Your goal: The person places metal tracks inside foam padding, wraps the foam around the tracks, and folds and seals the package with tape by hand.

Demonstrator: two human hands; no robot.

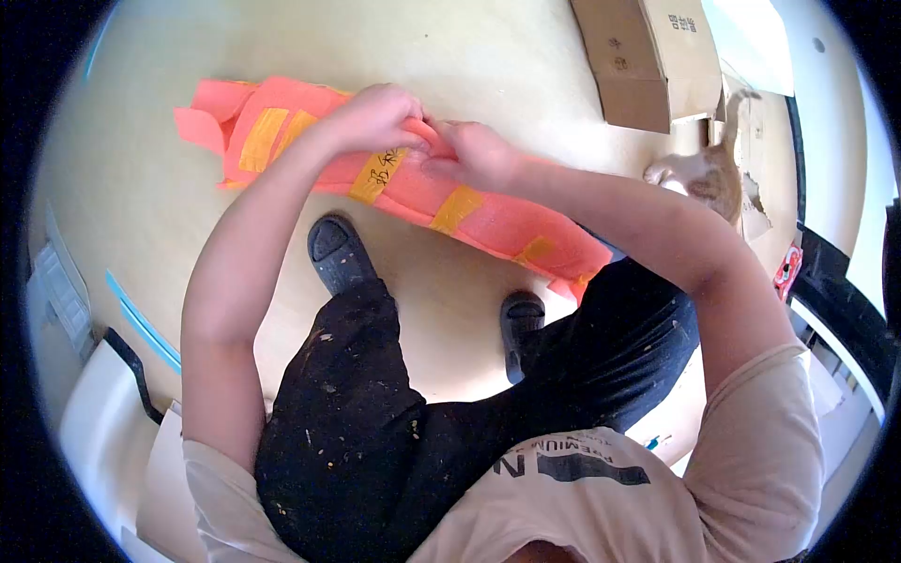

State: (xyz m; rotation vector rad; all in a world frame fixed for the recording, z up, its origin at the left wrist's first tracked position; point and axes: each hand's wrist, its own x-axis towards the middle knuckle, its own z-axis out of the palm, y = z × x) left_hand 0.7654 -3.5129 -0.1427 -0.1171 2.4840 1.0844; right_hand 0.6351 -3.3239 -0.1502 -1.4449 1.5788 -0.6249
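A long bundle in salmon-pink foam wrap (328, 174) stretches across the floor in front of my feet, bound with several strips of yellow tape (457, 208). Dark handwriting marks one strip near the middle. My left hand (377, 120) is closed on the upper edge of the foam wrap, fingers curled. Close beside it, my right hand (477, 155) pinches the same raised fold of foam between thumb and fingers. At the left end the wrap hangs loose in flaps. What lies inside the bundle is hidden.
A cardboard box (648, 66) stands at the upper right, with a cat (704, 178) next to it. My slippered feet (340, 255) are just below the bundle. Light-blue strips (141, 321) lie on the floor at left, near a white object with a black edge (113, 403).
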